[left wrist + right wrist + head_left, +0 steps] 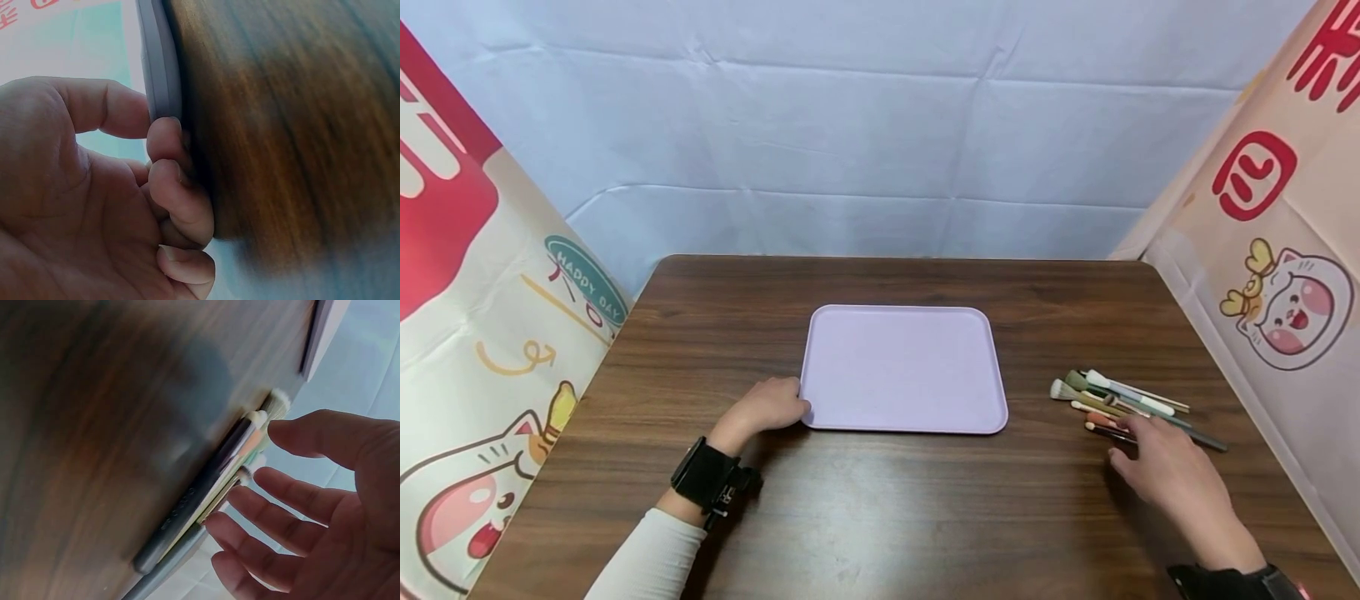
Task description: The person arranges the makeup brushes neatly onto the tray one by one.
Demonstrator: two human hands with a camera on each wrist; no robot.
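A pale lilac rectangular tray [902, 367] lies on the wooden table. At its near left corner my left hand [769, 404] pinches the rim; the left wrist view has the thumb and curled fingers meeting at the tray edge [161, 62]. To the right lies a loose bundle of makeup brushes [1138, 400], with pale, green and orange tips. My right hand [1180, 471] hovers over their near side, fingers loosely bent and spread. In the right wrist view a dark-handled brush [194, 497] lies closest to the open palm, with nothing held.
The dark wooden table [880, 517] has a rounded far edge. Behind it hangs a pale blue cloth [850, 133]. Printed cartoon sheets stand along the left side [497, 400] and right side [1240, 275].
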